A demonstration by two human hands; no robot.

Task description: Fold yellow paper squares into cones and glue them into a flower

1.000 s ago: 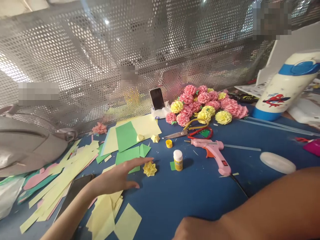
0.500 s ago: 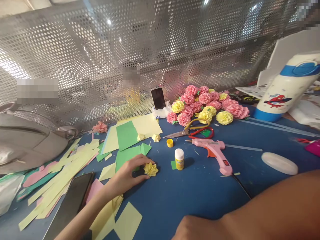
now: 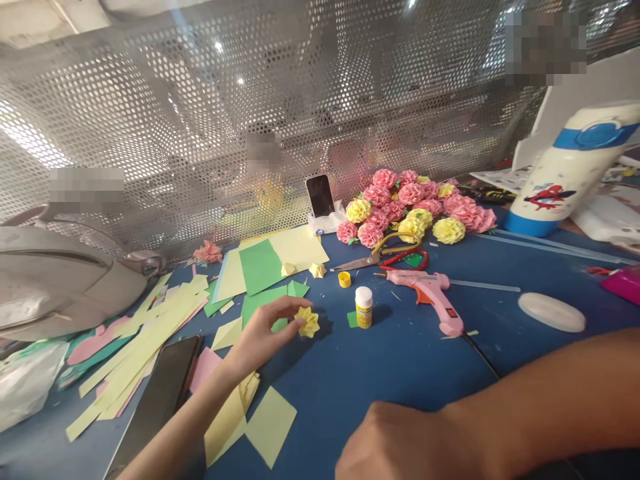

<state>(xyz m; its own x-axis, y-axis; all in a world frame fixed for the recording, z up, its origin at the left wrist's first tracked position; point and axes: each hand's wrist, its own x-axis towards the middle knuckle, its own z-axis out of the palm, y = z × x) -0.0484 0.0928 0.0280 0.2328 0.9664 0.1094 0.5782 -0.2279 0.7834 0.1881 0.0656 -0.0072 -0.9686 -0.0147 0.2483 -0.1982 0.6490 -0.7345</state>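
Note:
Between the thumb and fingers of my left hand (image 3: 273, 328) is a small yellow paper flower (image 3: 310, 323), pinched at its left side just over the blue table. My right hand (image 3: 400, 443) is at the bottom edge, back upward and knuckles bent like a fist; its fingertips and anything in them are hidden. A small glue bottle (image 3: 364, 308) with a white cap stands right of the flower, beside a green paper scrap (image 3: 353, 320). Two small folded yellow paper pieces, one of them a cone (image 3: 317, 270), lie behind my left hand.
Behind the bottle are a yellow cap (image 3: 345, 279), scissors (image 3: 370, 261) and a pink glue gun (image 3: 430, 293) with its cord. Pink and yellow paper flowers (image 3: 410, 195) are heaped at the back. Paper strips (image 3: 145, 347), a phone (image 3: 160, 393) and a bag (image 3: 65, 280) lie left; a bottle (image 3: 565, 173) stands right.
My left hand has turned the yellow paper flower slightly and keeps hold of it. My right hand has come a little further into view. The whole view has shifted slightly.

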